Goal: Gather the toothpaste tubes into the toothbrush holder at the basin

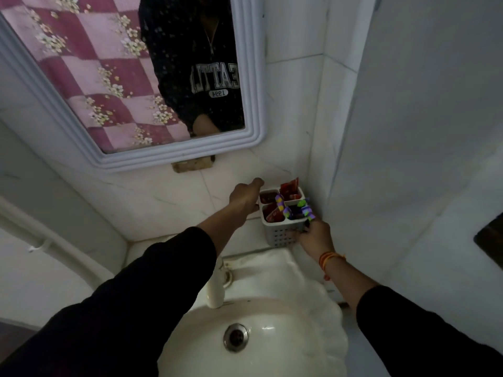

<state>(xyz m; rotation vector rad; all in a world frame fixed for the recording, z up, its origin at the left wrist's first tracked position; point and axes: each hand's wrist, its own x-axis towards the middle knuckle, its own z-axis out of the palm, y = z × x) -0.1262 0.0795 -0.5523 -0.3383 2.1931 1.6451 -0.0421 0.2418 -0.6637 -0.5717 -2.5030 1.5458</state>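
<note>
A white perforated toothbrush holder [281, 235] with four compartments stands in the corner behind the basin. Red toothpaste tubes [290, 188] stick up from its far compartments, and another red tube [273, 214] fills the near left one. Two purple and green toothbrushes [283, 206] lie across its top. My left hand [245, 197] rests against the holder's left rim, fingers curled, with nothing visible in it. My right hand [315, 236] grips the holder's lower right side.
The white basin [285, 317] with its drain [235, 337] lies below, and a white tap [215, 284] stands at its back. A framed mirror [130, 85] hangs on the tiled wall above. A white wall closes in on the right.
</note>
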